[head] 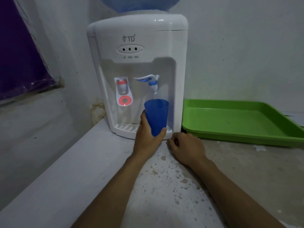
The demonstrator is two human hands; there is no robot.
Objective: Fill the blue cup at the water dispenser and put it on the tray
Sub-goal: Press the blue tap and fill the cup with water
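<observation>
My left hand (148, 135) grips the blue cup (157, 116) low on its body and holds it upright under the blue tap (153, 83) of the white water dispenser (138, 46). The tap's lever is lifted and a thin stream of water falls into the cup. My right hand (185, 147) rests on the counter just right of the cup, its fingers curled in and holding nothing. The green tray (238, 137) lies on the counter to the right of the dispenser, with nothing in it.
A red tap (122, 86) sits left of the blue one, above the dispenser's drip grille (126, 128). A blue water bottle (139, 4) tops the dispenser. The stained counter (164, 186) drops off along its left edge. A purple sheet (21, 50) hangs at the far left wall.
</observation>
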